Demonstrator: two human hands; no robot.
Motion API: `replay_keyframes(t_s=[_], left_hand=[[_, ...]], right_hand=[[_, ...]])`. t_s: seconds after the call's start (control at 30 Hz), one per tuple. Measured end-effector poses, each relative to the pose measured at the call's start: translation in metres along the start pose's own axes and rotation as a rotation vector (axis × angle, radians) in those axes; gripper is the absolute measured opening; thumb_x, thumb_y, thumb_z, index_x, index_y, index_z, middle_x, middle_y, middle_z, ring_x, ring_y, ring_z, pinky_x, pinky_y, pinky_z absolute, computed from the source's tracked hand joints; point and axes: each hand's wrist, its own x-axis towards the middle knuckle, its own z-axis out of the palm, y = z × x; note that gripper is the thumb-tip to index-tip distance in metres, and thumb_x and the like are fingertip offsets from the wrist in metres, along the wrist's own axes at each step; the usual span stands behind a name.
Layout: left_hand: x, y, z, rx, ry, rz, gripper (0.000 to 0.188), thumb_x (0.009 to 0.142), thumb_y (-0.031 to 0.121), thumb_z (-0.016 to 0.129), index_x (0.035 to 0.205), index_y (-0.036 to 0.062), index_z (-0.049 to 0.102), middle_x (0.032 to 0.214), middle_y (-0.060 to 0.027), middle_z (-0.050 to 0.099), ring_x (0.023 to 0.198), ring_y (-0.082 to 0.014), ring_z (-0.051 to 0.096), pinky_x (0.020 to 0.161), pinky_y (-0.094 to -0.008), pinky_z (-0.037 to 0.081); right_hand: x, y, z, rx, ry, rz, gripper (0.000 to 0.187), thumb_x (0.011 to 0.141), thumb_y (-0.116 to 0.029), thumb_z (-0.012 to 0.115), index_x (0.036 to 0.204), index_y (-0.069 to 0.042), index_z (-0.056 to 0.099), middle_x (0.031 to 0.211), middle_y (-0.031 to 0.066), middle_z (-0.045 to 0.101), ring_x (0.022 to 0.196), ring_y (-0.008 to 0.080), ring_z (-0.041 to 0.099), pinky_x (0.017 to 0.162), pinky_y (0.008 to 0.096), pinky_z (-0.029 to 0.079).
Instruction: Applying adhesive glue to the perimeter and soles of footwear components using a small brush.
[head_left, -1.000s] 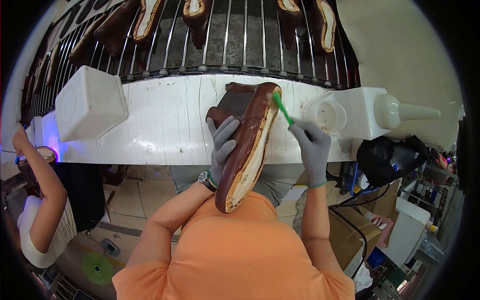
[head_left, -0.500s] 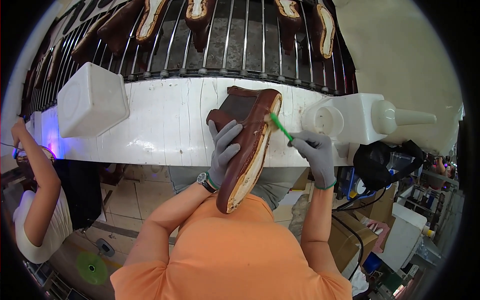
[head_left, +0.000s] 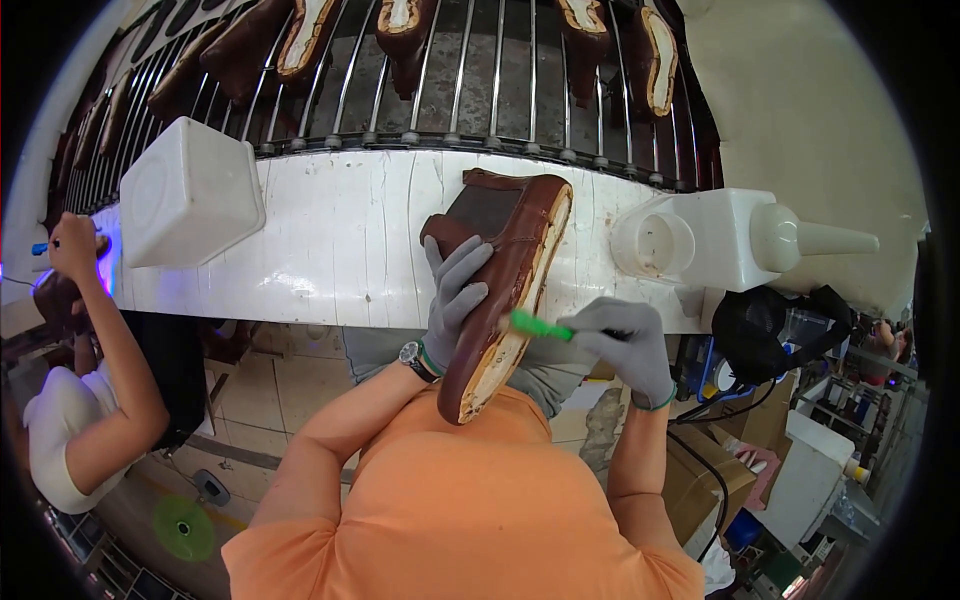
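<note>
A brown leather boot (head_left: 515, 235) with no outsole rests partly on the white bench, tilted so its pale underside and rough stitched rim face right. Its toe points down toward my body, beyond the bench's front edge. My left hand (head_left: 457, 295), in a grey glove, is wrapped round the boot from the left. In my gloved right hand (head_left: 628, 345) is a small green brush (head_left: 540, 326), its handle pinched between the fingers. The brush's head meets the rim of the boot's underside near the forefoot; its bristles are hard to make out.
Behind the white bench (head_left: 330, 230) runs a roller conveyor (head_left: 470, 80) carrying several similar boots. A white plastic container (head_left: 190, 195) stands left; a round white cup (head_left: 653, 245) and nozzled white bottle (head_left: 735, 235) are right. A black bag (head_left: 765, 325) sits by the right edge. A co-worker's arm (head_left: 130, 350) is far left.
The brush has moved down along the boot's rim, from near the heel to the forefoot. My left hand keeps its hold on the boot. At far left the co-worker's arm has shifted.
</note>
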Motion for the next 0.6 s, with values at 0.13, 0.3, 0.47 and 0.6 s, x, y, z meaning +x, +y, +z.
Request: replay_keyframes(t_s=[0.13, 0.3, 0.47, 0.6], left_hand=[[0.002, 0.001, 0.000, 0.035, -0.007, 0.008, 0.050, 0.090, 0.014, 0.066, 0.132, 0.0188, 0.040, 0.142, -0.0192, 0.048, 0.132, -0.0388, 0.047, 0.117, -0.0654, 0.003], [0.010, 0.006, -0.005, 0.053, -0.051, 0.004, 0.053, 0.089, 0.015, 0.068, 0.134, 0.0180, 0.040, 0.143, -0.0192, 0.047, 0.133, -0.0385, 0.046, 0.117, -0.0649, 0.003], [0.013, 0.010, -0.004, 0.006, -0.032, -0.026, 0.056, 0.089, 0.016, 0.068, 0.136, 0.0167, 0.039, 0.143, -0.0191, 0.047, 0.133, -0.0383, 0.046, 0.117, -0.0645, 0.003], [0.016, 0.007, -0.003, 0.033, -0.021, -0.014, 0.056, 0.088, 0.017, 0.069, 0.135, 0.0154, 0.039, 0.143, -0.0187, 0.047, 0.132, -0.0380, 0.047, 0.117, -0.0642, 0.003]], right_hand=[[0.016, 0.005, -0.001, -0.123, 0.315, 0.086, 0.017, 0.081, -0.003, 0.072, 0.097, 0.002, 0.076, 0.077, 0.0008, 0.067, 0.068, 0.0050, 0.053, 0.059, 0.0216, 0.037], [0.009, -0.006, 0.004, -0.241, 0.254, -0.014, 0.019, 0.080, 0.000, 0.071, 0.099, 0.003, 0.075, 0.077, 0.0034, 0.068, 0.068, 0.0058, 0.055, 0.060, 0.0216, 0.037], [-0.017, -0.025, 0.015, -0.279, 0.017, -0.134, 0.022, 0.078, -0.001, 0.073, 0.100, -0.001, 0.076, 0.079, 0.0066, 0.069, 0.067, 0.0090, 0.059, 0.060, 0.0231, 0.043], [-0.018, -0.026, 0.017, -0.264, 0.053, -0.216, 0.019, 0.078, -0.002, 0.074, 0.098, -0.002, 0.076, 0.081, 0.0078, 0.070, 0.068, 0.0118, 0.062, 0.061, 0.0246, 0.047]])
